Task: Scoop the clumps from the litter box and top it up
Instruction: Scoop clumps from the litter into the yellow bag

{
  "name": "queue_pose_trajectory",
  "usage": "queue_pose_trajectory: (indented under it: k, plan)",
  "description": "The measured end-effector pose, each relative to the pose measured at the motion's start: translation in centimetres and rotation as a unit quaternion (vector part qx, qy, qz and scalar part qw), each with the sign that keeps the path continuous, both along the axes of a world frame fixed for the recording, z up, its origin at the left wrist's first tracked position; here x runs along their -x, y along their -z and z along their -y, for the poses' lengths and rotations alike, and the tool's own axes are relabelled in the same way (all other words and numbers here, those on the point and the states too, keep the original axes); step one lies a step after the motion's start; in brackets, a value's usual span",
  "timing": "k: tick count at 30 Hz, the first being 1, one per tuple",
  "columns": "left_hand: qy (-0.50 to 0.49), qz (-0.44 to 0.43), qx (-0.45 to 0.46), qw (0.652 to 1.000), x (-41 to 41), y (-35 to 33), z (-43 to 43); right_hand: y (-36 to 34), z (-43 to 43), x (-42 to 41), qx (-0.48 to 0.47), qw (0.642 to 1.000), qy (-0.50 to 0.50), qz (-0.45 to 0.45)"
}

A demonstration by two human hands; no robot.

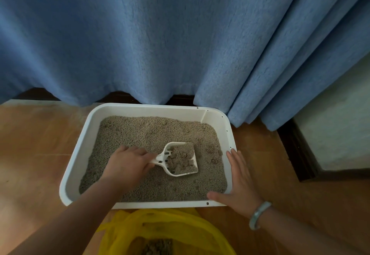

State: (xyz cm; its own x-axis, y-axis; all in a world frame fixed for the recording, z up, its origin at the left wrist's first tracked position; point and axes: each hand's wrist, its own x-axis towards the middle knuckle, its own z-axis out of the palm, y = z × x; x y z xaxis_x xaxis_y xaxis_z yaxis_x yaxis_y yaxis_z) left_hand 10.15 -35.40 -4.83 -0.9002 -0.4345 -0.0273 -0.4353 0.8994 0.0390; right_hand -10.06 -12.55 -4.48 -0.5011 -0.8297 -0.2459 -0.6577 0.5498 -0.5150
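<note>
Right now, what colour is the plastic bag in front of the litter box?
The plastic bag is yellow; head view shows it best.

Brown floor (30, 154) carries white litter box (80, 154) at centre; yellow bag (180, 222) at 6 o'clock, just beside it.

scoop handle (157, 159) hidden in left hand (128, 162), yellow bag (166, 220) cropped below
</note>
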Motion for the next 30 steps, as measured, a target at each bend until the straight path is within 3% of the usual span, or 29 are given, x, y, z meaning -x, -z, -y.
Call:
queue_pose_trajectory:
  k: [12, 24, 30]
  plan:
    - [0.004, 0.139, 0.07, 0.988, 3.7, -3.0, 2.0, 0.2, -0.1, 0.0, 0.001, 1.0, 0.0, -0.001]
    - [0.07, 0.105, 0.053, 0.991, 8.7, -1.5, 0.5, 0.3, -0.1, 0.1, 0.013, 1.0, -0.006, 0.003]
    - [0.076, 0.116, -0.02, 0.99, 9.4, 0.1, -0.1, 0.5, -0.2, 0.2, 0.015, 1.0, -0.003, -0.002]
